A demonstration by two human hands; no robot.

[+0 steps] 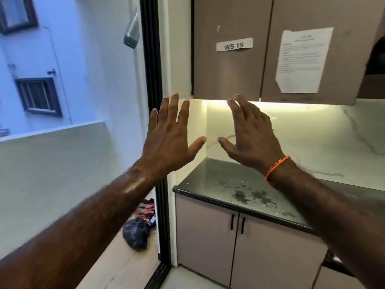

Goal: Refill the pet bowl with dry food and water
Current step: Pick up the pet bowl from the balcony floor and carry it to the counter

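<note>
Head view: left hand [168, 140] and right hand [253, 135], fingers spread and empty, above dark countertop [233, 184].

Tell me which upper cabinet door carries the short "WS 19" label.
The left upper door, above the raised hands. Its label is a small strip; the right upper door carries a full printed sheet instead.

Both hands raised, fingers spread – left hand [169, 140], right hand [251, 136] (holding nothing).

Counter [239, 184] btwn upper cabinets [233, 69] & lower cabinets [250, 247], window [73, 101] to left, bag [135, 233] on floor outside.
</note>
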